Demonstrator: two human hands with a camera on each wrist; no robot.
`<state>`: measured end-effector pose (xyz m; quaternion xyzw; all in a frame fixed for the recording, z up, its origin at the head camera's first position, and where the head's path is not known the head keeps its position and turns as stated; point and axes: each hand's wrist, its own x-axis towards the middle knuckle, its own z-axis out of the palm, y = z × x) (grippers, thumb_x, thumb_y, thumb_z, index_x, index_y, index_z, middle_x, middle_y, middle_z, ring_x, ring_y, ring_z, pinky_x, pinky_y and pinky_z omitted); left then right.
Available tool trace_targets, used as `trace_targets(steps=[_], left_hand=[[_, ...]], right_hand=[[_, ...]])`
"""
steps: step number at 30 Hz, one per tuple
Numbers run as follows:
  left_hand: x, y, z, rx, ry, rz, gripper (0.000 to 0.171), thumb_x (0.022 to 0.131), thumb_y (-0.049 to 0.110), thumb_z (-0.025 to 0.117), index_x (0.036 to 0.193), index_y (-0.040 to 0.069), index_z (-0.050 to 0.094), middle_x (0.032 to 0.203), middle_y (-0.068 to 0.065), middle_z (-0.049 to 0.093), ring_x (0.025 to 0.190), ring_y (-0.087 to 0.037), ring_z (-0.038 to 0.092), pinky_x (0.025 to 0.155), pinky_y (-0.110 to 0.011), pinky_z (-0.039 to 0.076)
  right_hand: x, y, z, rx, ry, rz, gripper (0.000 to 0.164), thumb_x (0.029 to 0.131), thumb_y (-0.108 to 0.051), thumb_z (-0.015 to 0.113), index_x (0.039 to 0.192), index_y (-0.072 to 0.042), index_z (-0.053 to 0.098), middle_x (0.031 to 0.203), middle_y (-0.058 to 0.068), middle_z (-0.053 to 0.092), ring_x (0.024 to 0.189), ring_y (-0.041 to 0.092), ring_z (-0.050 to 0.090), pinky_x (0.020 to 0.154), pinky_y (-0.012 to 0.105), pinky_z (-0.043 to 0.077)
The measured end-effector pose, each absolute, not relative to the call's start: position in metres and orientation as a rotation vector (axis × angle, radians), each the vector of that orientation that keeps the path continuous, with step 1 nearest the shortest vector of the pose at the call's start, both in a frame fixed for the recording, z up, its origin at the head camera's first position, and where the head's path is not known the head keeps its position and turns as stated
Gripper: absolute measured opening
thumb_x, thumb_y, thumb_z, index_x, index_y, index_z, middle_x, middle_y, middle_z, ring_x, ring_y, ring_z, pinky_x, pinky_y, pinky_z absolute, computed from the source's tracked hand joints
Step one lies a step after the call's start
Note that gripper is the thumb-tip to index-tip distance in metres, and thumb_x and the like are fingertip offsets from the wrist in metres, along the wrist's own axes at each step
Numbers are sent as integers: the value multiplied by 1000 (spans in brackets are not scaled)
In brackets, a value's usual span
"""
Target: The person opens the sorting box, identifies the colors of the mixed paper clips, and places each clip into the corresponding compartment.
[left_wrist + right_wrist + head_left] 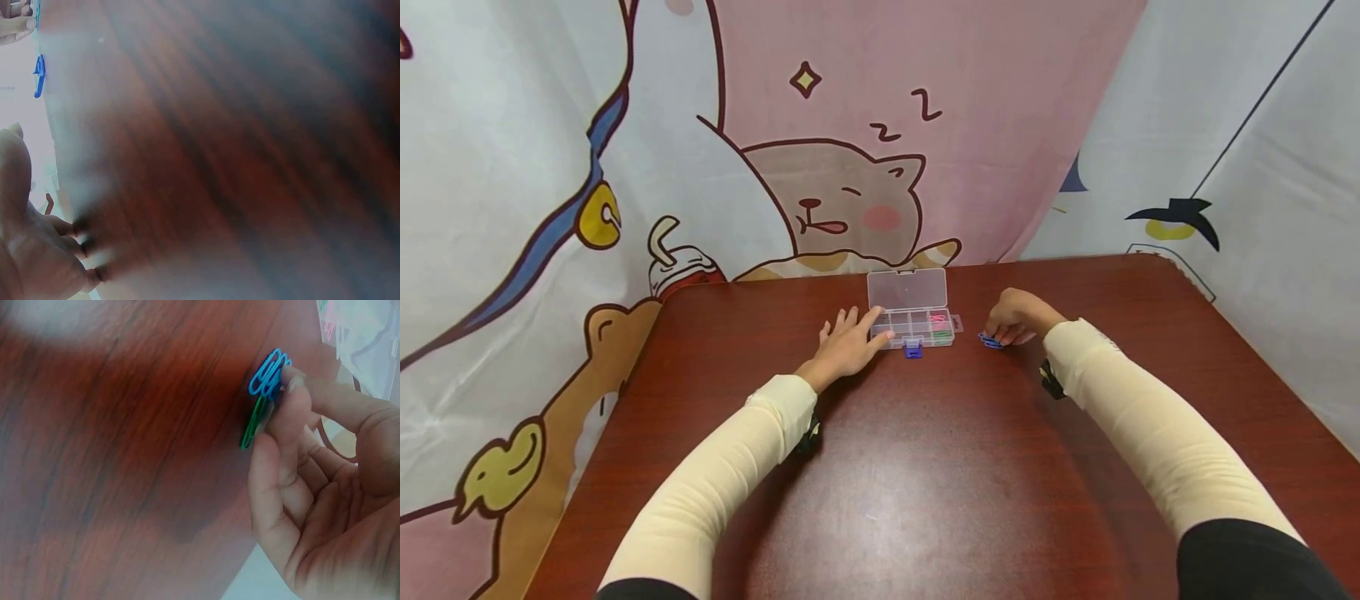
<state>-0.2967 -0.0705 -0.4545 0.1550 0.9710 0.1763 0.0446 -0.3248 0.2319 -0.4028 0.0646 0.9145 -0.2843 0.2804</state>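
A clear plastic compartment box point(891, 344) with a blue latch point(913, 352) lies with its lid point(907, 290) raised toward the curtain. Pink paper clips point(937, 317) and green paper clips point(942, 334) sit in its right-hand compartments. My left hand point(847, 343) rests at the box's left side, fingers spread and thumb along the front edge. To the right of the box, my right hand point(1017, 317) pinches several blue paper clips point(269, 374) between thumb and fingertips. A green paper clip point(252, 422) shows just beside them; whether it is held or lies on the table I cannot tell.
Both hands work over a dark red-brown wooden table point(910, 467). Behind its far edge hangs a curtain point(1000, 117) with cartoon animals, close to the raised lid. A clear hanging tab point(956, 322) sticks out from the box's right side.
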Motion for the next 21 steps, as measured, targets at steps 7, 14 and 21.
trace_targets(steps=[7,14,21], left_hand=[[-295,-70,-453,476,2956,522,61,89,63,30,143,37,21,146,-17,19,133,-36,11,99,-59,9],[-295,-70,-453,477,2954,513,62,88,64,29,143,36,20,147,-17,19,133,-36,10,99,-58,9],[-295,-70,-454,471,2972,528,60,89,63,30,142,37,23,146,-16,20,133,-36,12,99,-58,9]], right_hand=[[-324,224,-401,149,2525,-674,17,75,-13,68,76,4,66,68,10,64,59,21,61,58,38,51],[-324,223,-401,154,2526,-659,15,75,-12,67,76,3,66,68,10,63,59,20,61,59,38,51],[-326,220,-402,139,2562,-594,12,73,-10,65,72,2,67,65,9,64,56,19,61,56,37,51]])
